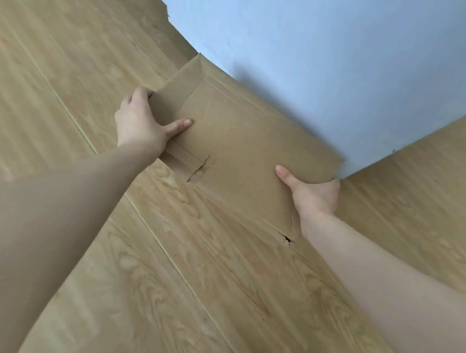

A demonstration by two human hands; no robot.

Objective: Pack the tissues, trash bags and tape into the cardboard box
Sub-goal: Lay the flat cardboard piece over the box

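A flattened brown cardboard box (245,139) leans against the pale wall at a protruding corner, its lower edge on the wooden floor. Its surface is creased and torn near the bottom, with old tape strips on it. My left hand (142,121) grips the box's left edge, thumb on the front face and fingers behind. My right hand (312,193) holds the lower right edge, thumb on the front and fingers curled underneath. No tissues, trash bags or tape are in view.
A pale blue-white wall (329,59) forms a corner jutting toward me. Light wood-grain floor (166,267) spreads to the left, front and right of it.
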